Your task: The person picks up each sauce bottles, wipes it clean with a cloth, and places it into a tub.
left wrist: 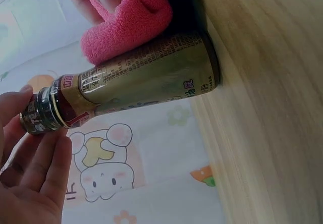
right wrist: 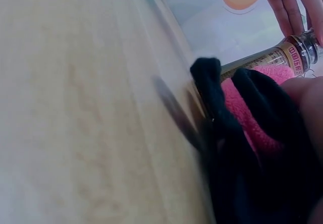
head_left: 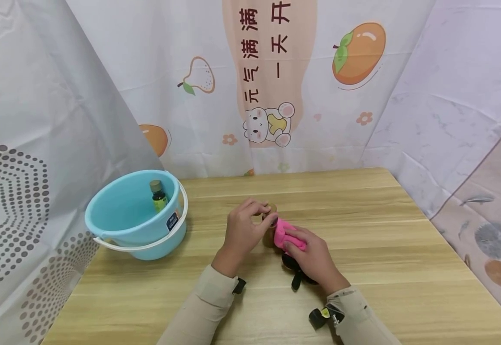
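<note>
A glass bottle (left wrist: 151, 77) with a printed label stands upright on the table. Thumb and fingers of my left hand (head_left: 242, 225) pinch its cap (left wrist: 33, 117) from above. My right hand (head_left: 314, 254) grips a pink terry cloth (head_left: 284, 234), bunched up against the side of the bottle. Black fabric (right wrist: 257, 173) with loose, finger-like ends hangs below the cloth, under my right hand; in the head view it shows near the tabletop. Part of the bottle is hidden behind the pink cloth and my hands.
At the left of the wooden table (head_left: 388, 230) stands a light blue bucket (head_left: 125, 235) with a white handle. Inside it is a small dark bottle (head_left: 158, 195) with a yellow-green label. A printed curtain (head_left: 198, 124) hangs behind the table.
</note>
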`<control>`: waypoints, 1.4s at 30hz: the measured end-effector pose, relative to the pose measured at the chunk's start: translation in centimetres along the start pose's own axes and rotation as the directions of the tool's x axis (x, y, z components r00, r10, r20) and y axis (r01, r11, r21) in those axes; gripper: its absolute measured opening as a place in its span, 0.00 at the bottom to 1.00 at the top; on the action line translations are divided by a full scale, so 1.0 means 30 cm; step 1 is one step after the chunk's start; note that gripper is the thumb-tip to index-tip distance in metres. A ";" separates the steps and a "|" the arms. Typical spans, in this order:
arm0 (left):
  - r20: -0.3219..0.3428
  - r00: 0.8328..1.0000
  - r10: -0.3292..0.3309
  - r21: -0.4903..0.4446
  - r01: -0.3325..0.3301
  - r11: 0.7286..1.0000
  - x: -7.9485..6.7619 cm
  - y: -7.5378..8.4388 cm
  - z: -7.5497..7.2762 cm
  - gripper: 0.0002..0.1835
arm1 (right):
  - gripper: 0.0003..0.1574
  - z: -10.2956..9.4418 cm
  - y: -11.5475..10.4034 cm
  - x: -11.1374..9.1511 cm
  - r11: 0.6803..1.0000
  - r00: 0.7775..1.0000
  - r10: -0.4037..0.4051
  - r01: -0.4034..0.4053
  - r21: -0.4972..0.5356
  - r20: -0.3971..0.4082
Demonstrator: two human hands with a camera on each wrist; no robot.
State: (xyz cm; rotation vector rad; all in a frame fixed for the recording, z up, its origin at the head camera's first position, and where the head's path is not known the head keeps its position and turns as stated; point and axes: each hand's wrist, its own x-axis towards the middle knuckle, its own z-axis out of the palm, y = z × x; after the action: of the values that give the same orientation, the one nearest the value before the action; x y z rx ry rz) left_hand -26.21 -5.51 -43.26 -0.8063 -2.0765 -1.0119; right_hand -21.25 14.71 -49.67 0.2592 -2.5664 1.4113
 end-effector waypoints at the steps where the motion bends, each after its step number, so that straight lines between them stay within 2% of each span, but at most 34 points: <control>1: 0.005 1.000 0.002 -0.011 -0.002 1.000 -0.002 -0.001 0.000 0.09 | 0.23 0.000 0.002 0.001 1.000 1.000 0.026 -0.026 0.006 0.005; 5: 0.027 1.000 0.009 -0.057 -0.008 0.998 -0.004 -0.001 -0.001 0.08 | 0.22 0.000 0.006 0.003 0.990 0.993 0.116 -0.116 0.077 0.003; 9: 0.048 0.999 0.004 -0.079 0.000 0.997 -0.003 0.004 -0.003 0.08 | 0.22 -0.003 0.006 0.006 0.971 0.990 0.138 -0.131 0.198 -0.023; 12: 0.057 0.998 -0.001 -0.080 0.006 0.997 -0.004 0.006 -0.001 0.08 | 0.22 -0.006 0.006 0.008 0.959 0.993 0.104 -0.084 0.269 -0.059; 18: 0.058 0.998 -0.007 -0.077 0.011 0.997 -0.006 0.004 0.002 0.07 | 0.20 -0.010 0.002 0.008 0.948 0.990 -0.041 0.080 0.309 -0.132; 22: 0.055 0.998 0.000 -0.078 0.005 0.997 -0.009 0.001 0.003 0.07 | 0.19 -0.010 -0.006 0.001 0.927 0.985 -0.087 0.133 0.350 -0.146; 27: 0.068 0.998 0.011 -0.067 -0.007 0.998 -0.007 0.000 0.000 0.07 | 0.18 -0.003 -0.012 -0.003 0.944 0.988 -0.080 0.118 0.309 -0.133; 36: 0.085 0.996 -0.004 -0.051 0.008 0.999 -0.003 0.005 -0.007 0.07 | 0.21 0.000 -0.007 -0.005 0.972 0.999 0.003 0.007 0.235 -0.040; 42: 0.088 0.996 0.007 -0.050 -0.002 0.999 -0.003 0.000 -0.003 0.07 | 0.21 0.000 0.004 -0.006 0.980 0.999 0.026 -0.020 0.199 -0.025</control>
State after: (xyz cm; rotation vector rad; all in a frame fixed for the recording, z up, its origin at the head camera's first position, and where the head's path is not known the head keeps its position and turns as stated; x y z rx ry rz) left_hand -26.14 -5.60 -43.29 -0.8948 -2.1298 -1.0462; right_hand -21.10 14.80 -49.82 0.2383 -2.4150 1.6699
